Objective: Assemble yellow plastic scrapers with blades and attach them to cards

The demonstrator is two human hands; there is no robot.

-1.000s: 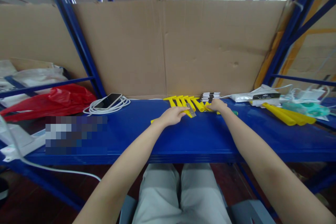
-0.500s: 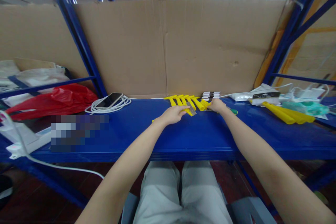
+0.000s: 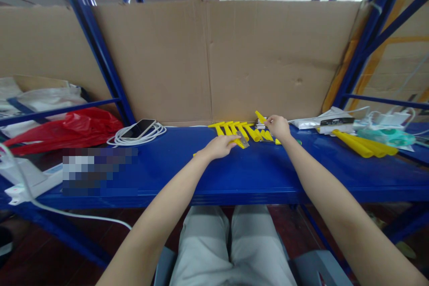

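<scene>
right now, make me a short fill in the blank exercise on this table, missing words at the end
The left hand holds a tool with a ____ blade.
The right hand holds up a piece coloured ____.
The board behind the table is made of ____.
The bag nearest the phone is ____.

Missing words: grey; yellow; cardboard; red.

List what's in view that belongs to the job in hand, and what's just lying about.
Seems to belong to the job:
- yellow tool with a metal blade, in the left hand
- small yellow piece, in the right hand
- similar small yellow pieces below it

Probably just lying about:
- phone
- coiled white cable
- red bag
</scene>
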